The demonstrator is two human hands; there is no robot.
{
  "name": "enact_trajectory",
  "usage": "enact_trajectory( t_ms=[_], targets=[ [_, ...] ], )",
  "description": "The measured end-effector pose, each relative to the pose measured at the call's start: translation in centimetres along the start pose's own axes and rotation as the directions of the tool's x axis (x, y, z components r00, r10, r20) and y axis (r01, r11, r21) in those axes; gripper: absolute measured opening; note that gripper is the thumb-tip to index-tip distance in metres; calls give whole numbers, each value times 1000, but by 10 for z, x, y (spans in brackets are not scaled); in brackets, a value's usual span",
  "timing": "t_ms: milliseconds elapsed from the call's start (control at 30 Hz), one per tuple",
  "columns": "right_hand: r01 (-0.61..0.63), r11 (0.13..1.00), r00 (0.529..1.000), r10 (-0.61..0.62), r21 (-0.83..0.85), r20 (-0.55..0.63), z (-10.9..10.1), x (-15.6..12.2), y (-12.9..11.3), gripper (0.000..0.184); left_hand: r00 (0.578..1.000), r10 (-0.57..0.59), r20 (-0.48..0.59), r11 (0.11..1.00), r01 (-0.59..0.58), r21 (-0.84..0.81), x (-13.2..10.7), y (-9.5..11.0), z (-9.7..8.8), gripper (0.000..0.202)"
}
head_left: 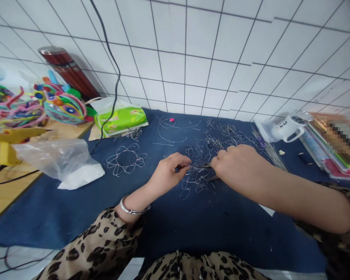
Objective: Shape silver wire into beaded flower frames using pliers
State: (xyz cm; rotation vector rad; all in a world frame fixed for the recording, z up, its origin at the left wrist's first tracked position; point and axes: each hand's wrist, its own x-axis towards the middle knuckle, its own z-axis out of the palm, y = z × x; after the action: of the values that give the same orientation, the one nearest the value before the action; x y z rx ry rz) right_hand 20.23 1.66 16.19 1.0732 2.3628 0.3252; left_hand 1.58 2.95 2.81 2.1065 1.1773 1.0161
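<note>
My left hand (173, 169), a silver bangle on its wrist, pinches a thin metal wire (195, 167) between thumb and fingertips. From the right, my right hand (233, 163) is closed around pliers (212, 179), whose handles are mostly hidden under the palm. The jaws point left and meet the wire a short way from my left fingertips. Bent wire pieces (196, 182) lie on the dark blue cloth (175, 225) beneath both hands. To the left rests a flower-shaped wire ring (126, 158) with looped petals.
A tangle of wire (221, 134) lies behind my right hand, near straight wires (275, 155). Tissues (122, 120), a plastic bag (58, 159), a yellow glue gun (8, 146) and a red thermos (70, 72) stand left. A white mug (291, 126) and books (326, 151) are right.
</note>
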Motion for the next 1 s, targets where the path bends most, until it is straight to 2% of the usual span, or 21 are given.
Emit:
enact_trajectory(
  t_ms=[100, 300, 600, 800, 1000],
  targets=[
    [-16, 1000, 998, 18, 25, -62, 10, 1, 5, 17, 999, 26, 29, 999, -25, -27, 1, -2, -1, 17],
    [-16, 992, 972, 45, 123, -233, 35, 3, 17, 11, 998, -21, 53, 992, 28, -125, 4, -4, -3, 15],
    [-65, 968, 960, 127, 241, -251, 53, 13, 20, 22, 971, -185, 148, 955, 214, -205, 5, -1, -3, 14],
    [-66, 951, 938, 163, 302, -307, 64, 17, 19, 23, 968, -175, 182, 960, 209, -187, 5, 1, -3, 14],
    [-60, 929, 904, 206, 365, -376, 68, 13, 12, 23, 974, -165, 154, 973, 187, -138, 4, -3, 1, 13]
  ],
)
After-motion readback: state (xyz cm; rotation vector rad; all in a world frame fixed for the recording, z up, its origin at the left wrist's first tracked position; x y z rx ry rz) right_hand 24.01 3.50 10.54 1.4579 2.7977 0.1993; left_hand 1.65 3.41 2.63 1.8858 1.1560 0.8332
